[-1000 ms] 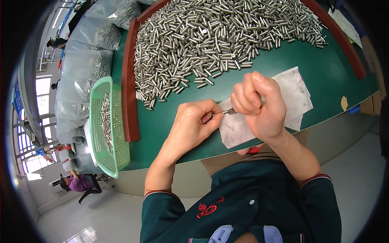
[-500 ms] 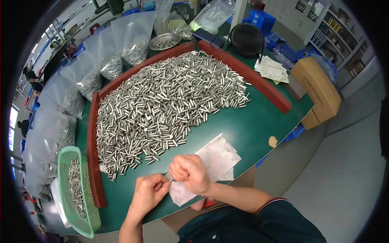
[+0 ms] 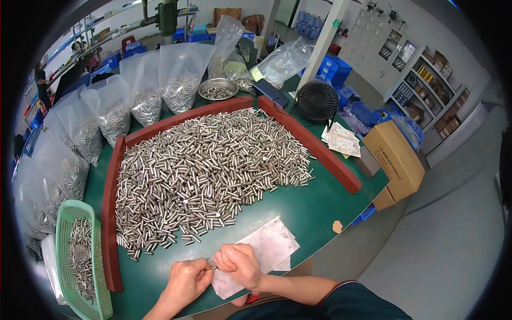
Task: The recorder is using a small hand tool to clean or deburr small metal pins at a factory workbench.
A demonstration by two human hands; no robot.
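My left hand (image 3: 185,281) pinches a small metal pin (image 3: 215,268) between thumb and forefinger at the table's near side. My right hand (image 3: 238,264) is curled into a fist close against the pin's other end; what its fingers hold, if anything, is hidden. Beneath the right hand lies a smudged white cloth or paper sheet (image 3: 272,246). Just beyond the hands spreads a large heap of short shiny metal pins (image 3: 208,170), all of one kind.
Dark red rails (image 3: 314,146) border the heap on the green table (image 3: 325,205). At left stands a green basket (image 3: 101,261) with pins; clear bags (image 3: 114,109) of pins line the far edge. A metal bowl (image 3: 218,89), a black fan (image 3: 317,100) and a cardboard box (image 3: 396,160) stand farther off.
The view has tilted upward, so the table and hands sit lower in the picture and more of the room shows. Both hands keep nearly the same pose around the pin.
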